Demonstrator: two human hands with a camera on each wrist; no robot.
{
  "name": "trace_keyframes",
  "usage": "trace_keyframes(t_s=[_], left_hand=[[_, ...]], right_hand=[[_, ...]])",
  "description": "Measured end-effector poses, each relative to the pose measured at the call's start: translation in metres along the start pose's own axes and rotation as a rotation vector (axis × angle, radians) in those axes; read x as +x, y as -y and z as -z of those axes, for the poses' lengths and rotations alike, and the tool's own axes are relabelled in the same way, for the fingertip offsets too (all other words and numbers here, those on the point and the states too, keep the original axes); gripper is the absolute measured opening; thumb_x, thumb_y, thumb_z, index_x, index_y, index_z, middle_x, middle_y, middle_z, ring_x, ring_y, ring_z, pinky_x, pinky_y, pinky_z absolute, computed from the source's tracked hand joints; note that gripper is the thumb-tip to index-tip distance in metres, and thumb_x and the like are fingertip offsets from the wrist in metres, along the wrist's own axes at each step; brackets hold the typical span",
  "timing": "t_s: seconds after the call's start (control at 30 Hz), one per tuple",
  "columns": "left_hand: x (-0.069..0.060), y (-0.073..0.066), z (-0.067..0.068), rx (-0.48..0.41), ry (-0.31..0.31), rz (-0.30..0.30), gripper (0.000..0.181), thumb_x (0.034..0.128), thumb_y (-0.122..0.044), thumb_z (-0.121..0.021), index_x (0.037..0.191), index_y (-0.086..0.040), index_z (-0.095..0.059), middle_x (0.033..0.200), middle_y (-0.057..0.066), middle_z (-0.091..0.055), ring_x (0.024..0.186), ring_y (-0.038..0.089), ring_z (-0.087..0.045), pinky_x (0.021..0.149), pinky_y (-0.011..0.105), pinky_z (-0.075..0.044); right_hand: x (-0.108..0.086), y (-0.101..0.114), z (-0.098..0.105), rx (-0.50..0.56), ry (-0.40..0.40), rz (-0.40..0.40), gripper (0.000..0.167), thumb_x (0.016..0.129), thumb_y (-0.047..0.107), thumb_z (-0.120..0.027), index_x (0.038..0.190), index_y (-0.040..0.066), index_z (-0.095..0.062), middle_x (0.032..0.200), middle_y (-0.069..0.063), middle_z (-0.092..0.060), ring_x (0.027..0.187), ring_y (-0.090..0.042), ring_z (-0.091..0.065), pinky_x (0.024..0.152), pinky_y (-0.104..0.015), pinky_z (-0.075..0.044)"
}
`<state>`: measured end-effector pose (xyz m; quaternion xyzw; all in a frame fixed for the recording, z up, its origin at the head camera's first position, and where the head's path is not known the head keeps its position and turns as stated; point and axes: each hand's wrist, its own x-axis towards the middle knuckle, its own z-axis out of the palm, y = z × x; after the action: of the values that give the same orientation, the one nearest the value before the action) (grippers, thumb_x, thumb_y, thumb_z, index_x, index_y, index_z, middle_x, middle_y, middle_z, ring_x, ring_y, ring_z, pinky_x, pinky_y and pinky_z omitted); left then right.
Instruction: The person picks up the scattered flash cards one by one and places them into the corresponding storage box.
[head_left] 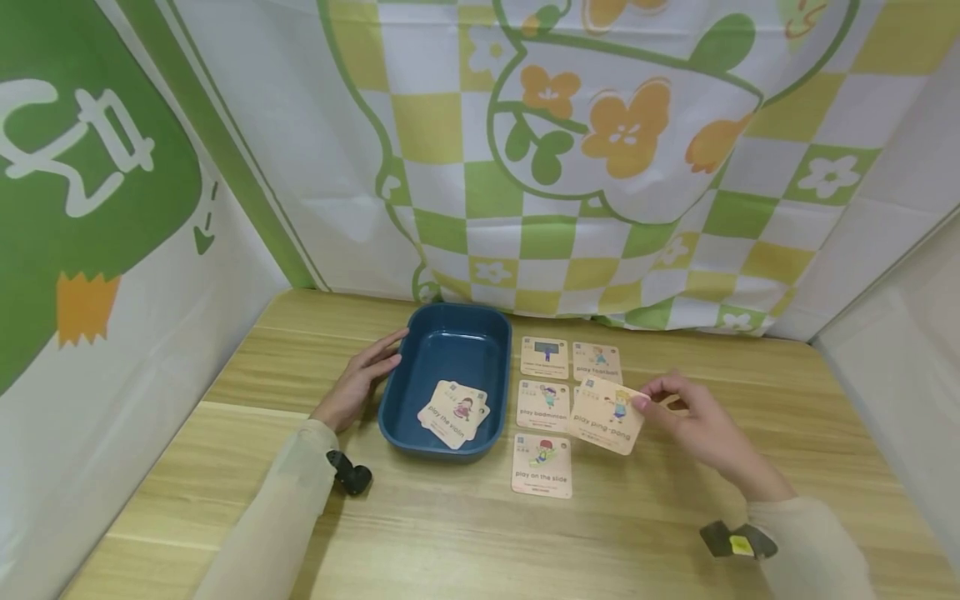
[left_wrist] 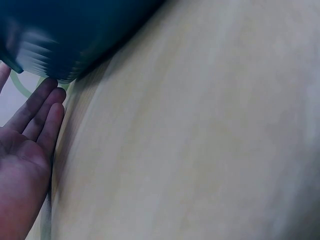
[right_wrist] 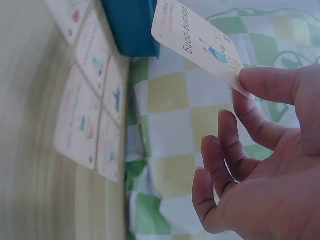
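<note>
My right hand [head_left: 693, 421] pinches a "play ping-pong" flashcard [head_left: 606, 417] at its edge between thumb and index finger. In the right wrist view this card [right_wrist: 197, 42] is raised above the table, tilted. Under it in the head view, cards lie in two columns: a blackboard card [head_left: 544, 358], a "play football" card [head_left: 597, 360], a "play badminton" card [head_left: 543, 406] and a "play on the slide" card [head_left: 542, 467]. Another tabletop card [right_wrist: 79, 117] shows in the right wrist view. My left hand [head_left: 362, 377] touches the blue tray's [head_left: 388, 392] left side with extended fingers.
Inside the tray lies a small overlapping pile of cards, a "play the violin" card [head_left: 456, 412] on top. The wooden table [head_left: 450, 533] ends at a checkered floral curtain [head_left: 555, 242] behind, with white fabric walls at both sides.
</note>
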<state>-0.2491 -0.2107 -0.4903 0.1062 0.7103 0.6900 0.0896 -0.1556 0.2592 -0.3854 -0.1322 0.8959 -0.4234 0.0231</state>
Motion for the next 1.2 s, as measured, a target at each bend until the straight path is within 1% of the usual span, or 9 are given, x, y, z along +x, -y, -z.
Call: trace_keyframes(t_s=[0.23, 0.47, 0.57, 0.7, 0.8, 1.1, 1.2], left_hand=[[0.000, 0.001, 0.000, -0.001, 0.000, 0.003, 0.052, 0.1082, -0.021, -0.050, 0.158, -0.012, -0.038, 0.164, 0.009, -0.030, 0.149, 0.031, -0.026, 0.122, 0.049, -0.020], [-0.001, 0.001, 0.000, 0.002, 0.003, 0.005, 0.052, 0.1083, -0.022, -0.050, 0.158, -0.012, -0.038, 0.164, 0.008, -0.030, 0.150, 0.030, -0.025, 0.122, 0.049, -0.019], [0.000, 0.000, 0.000, 0.002, 0.000, 0.003, 0.052, 0.1083, -0.022, -0.050, 0.158, -0.012, -0.038, 0.164, 0.008, -0.030, 0.150, 0.030, -0.025, 0.122, 0.049, -0.019], [0.000, 0.000, 0.000, 0.006, -0.005, 0.004, 0.051, 0.1084, -0.022, -0.049, 0.158, -0.012, -0.038, 0.164, 0.007, -0.030, 0.150, 0.030, -0.025, 0.122, 0.049, -0.020], [0.000, 0.001, 0.000, 0.005, -0.006, 0.004, 0.051, 0.1083, -0.022, -0.050, 0.158, -0.012, -0.038, 0.164, 0.007, -0.030, 0.150, 0.030, -0.025, 0.122, 0.049, -0.020], [-0.001, 0.000, 0.000, -0.009, -0.005, 0.002, 0.052, 0.1078, -0.021, -0.051, 0.158, -0.011, -0.038, 0.164, 0.008, -0.030, 0.150, 0.030, -0.025, 0.122, 0.049, -0.020], [-0.001, -0.001, 0.000, -0.013, -0.003, 0.003, 0.052, 0.1076, -0.021, -0.051, 0.158, -0.011, -0.038, 0.164, 0.008, -0.030, 0.150, 0.030, -0.025, 0.122, 0.049, -0.020]], right_hand=[[0.004, 0.015, 0.003, 0.020, -0.037, 0.000, 0.019, 0.102, 0.020, -0.063, 0.102, 0.001, -0.067, 0.111, -0.012, -0.065, 0.107, -0.027, -0.053, 0.094, -0.044, -0.041], [0.009, 0.027, 0.004, 0.013, -0.071, 0.010, 0.020, 0.102, 0.022, -0.064, 0.105, 0.002, -0.067, 0.108, -0.009, -0.067, 0.102, -0.021, -0.056, 0.094, -0.041, -0.042], [0.010, 0.032, 0.004, 0.018, -0.075, 0.001, 0.024, 0.102, 0.026, -0.064, 0.107, 0.002, -0.067, 0.108, -0.010, -0.066, 0.103, -0.023, -0.056, 0.095, -0.042, -0.042], [0.012, 0.037, 0.004, 0.034, -0.064, -0.017, 0.029, 0.103, 0.030, -0.063, 0.111, 0.003, -0.066, 0.110, -0.011, -0.065, 0.106, -0.027, -0.056, 0.094, -0.045, -0.042], [0.016, 0.041, 0.001, 0.039, -0.066, -0.014, 0.029, 0.103, 0.031, -0.063, 0.110, 0.003, -0.066, 0.110, -0.010, -0.066, 0.107, -0.026, -0.055, 0.095, -0.045, -0.042], [0.032, 0.051, -0.016, 0.090, -0.057, 0.029, 0.022, 0.101, 0.023, -0.065, 0.107, 0.002, -0.068, 0.108, -0.010, -0.066, 0.101, -0.025, -0.060, 0.095, -0.043, -0.043], [0.039, 0.053, -0.023, 0.107, -0.057, 0.036, 0.021, 0.101, 0.022, -0.066, 0.106, 0.002, -0.068, 0.107, -0.010, -0.066, 0.102, -0.024, -0.058, 0.096, -0.043, -0.043]])
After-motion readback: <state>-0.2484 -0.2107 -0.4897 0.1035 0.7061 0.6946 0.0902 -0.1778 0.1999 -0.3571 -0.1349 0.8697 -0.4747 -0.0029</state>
